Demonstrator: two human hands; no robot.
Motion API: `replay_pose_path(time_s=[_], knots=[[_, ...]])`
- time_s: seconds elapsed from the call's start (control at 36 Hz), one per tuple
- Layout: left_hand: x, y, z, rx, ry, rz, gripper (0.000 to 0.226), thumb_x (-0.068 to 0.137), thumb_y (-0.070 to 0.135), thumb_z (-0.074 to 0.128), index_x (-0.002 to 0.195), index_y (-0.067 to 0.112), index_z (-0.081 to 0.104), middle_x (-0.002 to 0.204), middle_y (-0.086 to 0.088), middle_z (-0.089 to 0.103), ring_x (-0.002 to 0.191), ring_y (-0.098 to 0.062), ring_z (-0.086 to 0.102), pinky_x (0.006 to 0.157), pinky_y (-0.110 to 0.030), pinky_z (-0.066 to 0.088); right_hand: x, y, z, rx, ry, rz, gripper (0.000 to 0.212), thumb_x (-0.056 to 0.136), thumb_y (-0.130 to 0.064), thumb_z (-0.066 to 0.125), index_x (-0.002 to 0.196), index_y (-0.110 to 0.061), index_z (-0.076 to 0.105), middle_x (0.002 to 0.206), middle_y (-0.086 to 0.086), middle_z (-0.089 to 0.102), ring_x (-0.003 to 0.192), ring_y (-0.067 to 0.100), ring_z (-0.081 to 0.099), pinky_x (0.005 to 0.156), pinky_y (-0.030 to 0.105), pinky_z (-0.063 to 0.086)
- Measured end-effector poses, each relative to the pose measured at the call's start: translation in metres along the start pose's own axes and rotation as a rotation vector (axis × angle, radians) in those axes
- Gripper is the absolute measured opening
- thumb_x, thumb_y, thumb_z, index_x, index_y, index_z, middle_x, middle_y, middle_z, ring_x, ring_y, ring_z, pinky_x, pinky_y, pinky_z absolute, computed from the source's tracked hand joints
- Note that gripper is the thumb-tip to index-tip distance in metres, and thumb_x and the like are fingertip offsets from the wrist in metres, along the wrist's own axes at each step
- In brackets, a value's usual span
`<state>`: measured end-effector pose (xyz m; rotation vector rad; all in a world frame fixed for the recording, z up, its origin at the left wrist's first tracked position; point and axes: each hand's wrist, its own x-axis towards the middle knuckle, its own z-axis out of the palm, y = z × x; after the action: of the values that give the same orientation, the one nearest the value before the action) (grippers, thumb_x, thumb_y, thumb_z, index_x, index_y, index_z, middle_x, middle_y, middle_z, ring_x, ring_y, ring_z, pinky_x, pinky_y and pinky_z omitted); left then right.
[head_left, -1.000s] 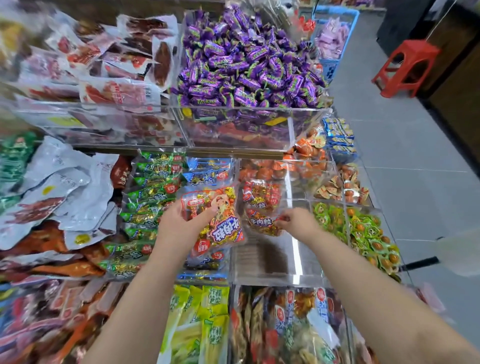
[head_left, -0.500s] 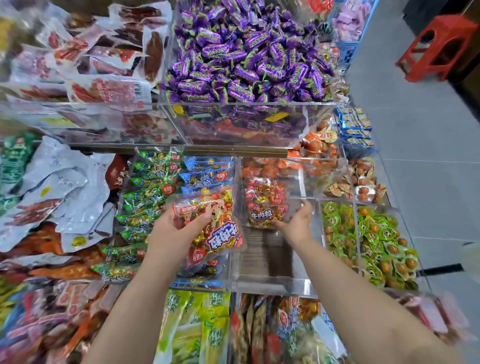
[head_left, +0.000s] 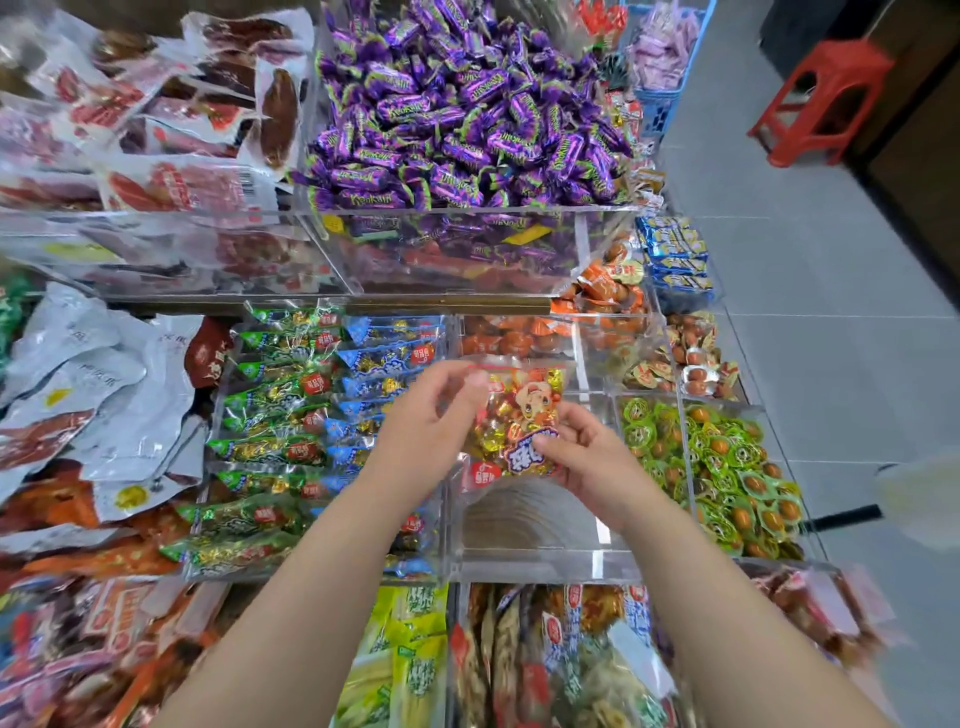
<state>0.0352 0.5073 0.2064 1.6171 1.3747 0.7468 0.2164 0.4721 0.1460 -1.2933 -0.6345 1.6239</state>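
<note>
Snack bag (head_left: 519, 415), with a cartoon face and gold-wrapped pieces, is now above the clear bin (head_left: 540, 558) in the head view. Half a second ago it was left of this bin, over the blue packets (head_left: 384, 358). The left hand (head_left: 421, 431) pinches its upper left corner. The right hand (head_left: 587, 457), which before reached into the bin alone, now grips the lower right edge. So both hands are clamped on the bag, and I judge it is ready to go down into the bin.
</note>
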Motion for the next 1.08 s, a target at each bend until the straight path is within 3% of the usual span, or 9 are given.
replay_pose_path(time_s=[0.08, 0.14, 0.25, 0.31, 0.42, 0.61, 0.81, 0.94, 1.08], knots=[[0.013, -0.022, -0.004, 0.459, 0.14, 0.079, 0.061, 0.094, 0.058, 0.036, 0.141, 0.019, 0.042, 0.148, -0.001, 0.041, 0.143, -0.02, 0.026, 0.113, -0.038, 0.024, -0.005, -0.001, -0.014, 0.105, 0.075, -0.016, 0.043, 0.07, -0.01, 0.071, 0.109, -0.017, 0.054, 0.098, 0.002, 0.064, 0.08, 0.012, 0.066, 0.06, 0.026, 0.055], [0.023, -0.039, -0.005, 0.772, 0.097, -0.023, 0.081, 0.092, 0.065, 0.032, 0.153, 0.013, 0.016, 0.161, -0.009, 0.011, 0.149, -0.027, -0.003, 0.118, -0.044, 0.001, -0.007, 0.0, -0.024, 0.145, 0.131, 0.0, 0.047, 0.065, -0.013, 0.072, 0.108, -0.017, 0.053, 0.113, 0.013, 0.056, 0.092, 0.021, 0.062, 0.061, 0.028, 0.055], [0.033, -0.062, 0.004, 1.038, -0.02, -0.119, 0.101, 0.083, 0.078, 0.027, 0.153, 0.014, -0.01, 0.16, -0.017, -0.013, 0.147, -0.034, -0.015, 0.116, -0.051, -0.007, -0.01, 0.003, -0.038, 0.053, 0.151, 0.039, 0.051, 0.074, 0.015, 0.063, 0.111, -0.019, 0.054, 0.128, 0.01, 0.051, 0.103, 0.027, 0.058, 0.073, 0.035, 0.057], [0.036, -0.064, 0.007, 1.053, -0.019, -0.121, 0.105, 0.081, 0.078, 0.032, 0.152, 0.015, -0.012, 0.159, -0.018, -0.014, 0.147, -0.034, -0.015, 0.116, -0.053, -0.008, -0.014, 0.001, -0.041, -0.207, 0.175, 0.027, 0.051, 0.076, 0.014, 0.064, 0.107, -0.026, 0.057, 0.114, 0.008, 0.06, 0.095, 0.022, 0.06, 0.08, 0.035, 0.055], [0.036, -0.069, 0.01, 1.062, 0.021, -0.094, 0.105, 0.081, 0.076, 0.035, 0.152, 0.014, -0.011, 0.159, -0.02, -0.013, 0.147, -0.035, -0.013, 0.115, -0.054, -0.009, -0.014, -0.008, -0.045, -0.413, 0.26, -0.089, 0.033, 0.077, 0.004, 0.071, 0.103, -0.015, 0.062, 0.076, -0.005, 0.069, 0.07, 0.006, 0.065, 0.062, 0.015, 0.05], [0.035, -0.07, 0.012, 1.073, 0.022, -0.079, 0.101, 0.084, 0.071, 0.032, 0.152, 0.012, -0.011, 0.158, -0.023, -0.014, 0.146, -0.038, -0.014, 0.114, -0.056, -0.01, 0.01, -0.009, -0.025, -1.106, 0.177, -0.264, 0.022, 0.081, -0.019, 0.071, 0.073, -0.037, 0.061, 0.075, -0.019, 0.062, 0.07, -0.003, 0.057, 0.065, 0.018, 0.047], [0.034, -0.071, 0.014, 1.088, 0.026, -0.073, 0.1, 0.085, 0.071, 0.031, 0.152, 0.01, -0.012, 0.157, -0.024, -0.015, 0.146, -0.039, -0.015, 0.113, -0.056, -0.012, 0.051, 0.031, 0.015, -1.835, -0.043, -0.427, 0.021, 0.088, -0.017, 0.05, 0.106, -0.021, 0.061, 0.101, 0.007, 0.066, 0.095, 0.028, 0.059, 0.075, 0.033, 0.049], [0.033, -0.07, 0.013, 1.075, 0.03, -0.072, 0.099, 0.086, 0.07, 0.031, 0.152, 0.011, -0.011, 0.157, -0.024, -0.016, 0.146, -0.039, -0.015, 0.114, -0.055, -0.013, 0.052, 0.042, -0.003, -1.886, -0.009, -0.436, 0.033, 0.083, -0.021, 0.057, 0.116, -0.02, 0.054, 0.108, 0.004, 0.061, 0.103, 0.029, 0.055, 0.081, 0.034, 0.043], [0.034, -0.07, 0.014, 1.077, 0.032, -0.073, 0.098, 0.085, 0.071, 0.029, 0.152, 0.011, -0.011, 0.158, -0.023, -0.015, 0.146, -0.038, -0.015, 0.114, -0.056, -0.011, 0.049, 0.038, -0.052, -1.759, 0.113, -0.1, 0.042, 0.082, -0.029, 0.063, 0.122, -0.025, 0.052, 0.115, 0.001, 0.061, 0.099, 0.024, 0.06, 0.071, 0.029, 0.047]])
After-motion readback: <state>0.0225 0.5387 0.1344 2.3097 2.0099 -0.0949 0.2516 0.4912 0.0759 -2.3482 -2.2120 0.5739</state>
